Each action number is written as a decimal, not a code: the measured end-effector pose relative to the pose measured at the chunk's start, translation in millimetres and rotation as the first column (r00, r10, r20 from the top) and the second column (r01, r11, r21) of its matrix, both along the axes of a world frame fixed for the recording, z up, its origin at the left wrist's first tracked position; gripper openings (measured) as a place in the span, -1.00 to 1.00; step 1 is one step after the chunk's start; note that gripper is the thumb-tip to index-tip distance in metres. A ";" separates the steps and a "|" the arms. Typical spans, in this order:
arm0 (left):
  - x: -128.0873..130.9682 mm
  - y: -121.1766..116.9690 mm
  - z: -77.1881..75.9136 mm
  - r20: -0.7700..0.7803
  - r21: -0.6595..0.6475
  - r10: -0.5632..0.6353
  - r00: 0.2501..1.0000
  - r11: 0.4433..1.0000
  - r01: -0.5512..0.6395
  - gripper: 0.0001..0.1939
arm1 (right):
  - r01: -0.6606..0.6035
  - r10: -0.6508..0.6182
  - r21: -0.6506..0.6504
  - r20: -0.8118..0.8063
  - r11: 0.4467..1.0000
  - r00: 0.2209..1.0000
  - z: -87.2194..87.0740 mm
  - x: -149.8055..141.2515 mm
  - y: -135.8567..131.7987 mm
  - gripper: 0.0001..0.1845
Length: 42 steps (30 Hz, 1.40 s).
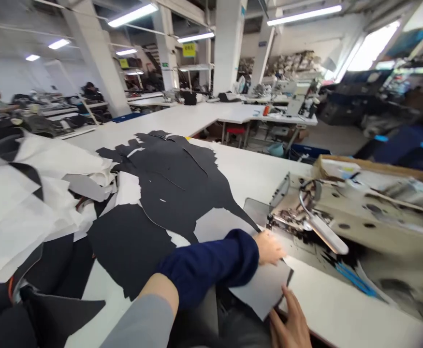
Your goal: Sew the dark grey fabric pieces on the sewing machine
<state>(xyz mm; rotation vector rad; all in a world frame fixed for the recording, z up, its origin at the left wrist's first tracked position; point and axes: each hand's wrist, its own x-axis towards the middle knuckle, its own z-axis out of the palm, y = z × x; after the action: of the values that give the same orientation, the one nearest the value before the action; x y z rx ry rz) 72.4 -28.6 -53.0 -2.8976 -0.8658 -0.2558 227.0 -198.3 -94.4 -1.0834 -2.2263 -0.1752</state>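
Observation:
My left hand [269,247], in a dark blue sleeve, lies flat with fingers stretched on a grey cut fabric piece [262,290], just in front of the sewing machine [342,212]. My right hand [291,319] rests at the table's near edge, its fingers extended against the lower corner of the same grey piece. The piece lies flat on the white table [334,309] beside the machine's needle area [280,220].
Several black cut fabric panels [175,183] spread over the table to the left. White and black pieces [33,203] are heaped at the far left. More tables, machines and seated people stand behind.

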 end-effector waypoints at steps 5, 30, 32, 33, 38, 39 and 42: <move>-33.7 9.2 8.0 -0.110 -0.080 0.145 0.983 0.985 -0.154 -0.78 | -0.015 0.024 -0.097 0.102 0.995 0.995 5.7 -28.3 16.8 -0.65; -64.1 78.1 8.0 -0.298 -0.513 0.308 0.903 0.746 -0.424 -0.64 | -0.307 0.320 -0.148 0.077 0.940 0.944 6.4 -56.2 59.8 -0.56; -61.6 84.6 8.3 -0.311 -0.505 0.303 0.901 0.751 -0.427 -0.63 | -0.315 0.328 -0.164 0.059 0.935 0.943 6.1 -54.4 66.3 -0.55; -60.6 88.6 8.0 -0.311 -0.497 0.303 0.901 0.756 -0.426 -0.63 | -0.313 0.326 -0.171 0.049 0.934 0.944 6.0 -53.5 70.4 -0.54; -53.2 111.3 2.1 -0.260 -0.480 0.311 0.914 0.780 -0.402 -0.63 | -0.269 0.278 -0.204 0.019 0.941 0.960 4.6 -50.2 92.5 -0.51; -50.5 115.5 0.6 -0.255 -0.480 0.307 0.917 0.783 -0.396 -0.65 | -0.259 0.270 -0.213 0.024 0.942 0.963 3.9 -50.0 95.9 -0.51; -40.3 126.3 -1.7 -0.245 -0.485 0.299 0.922 0.786 -0.384 -0.68 | -0.225 0.238 -0.220 0.038 0.949 0.970 1.9 -49.9 102.5 -0.53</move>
<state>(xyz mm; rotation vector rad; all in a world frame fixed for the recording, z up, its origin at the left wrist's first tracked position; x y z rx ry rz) 32.1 97.6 -54.6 -3.0704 -1.6282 0.2902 177.1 -95.8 -92.5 -0.9246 -2.4524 0.1360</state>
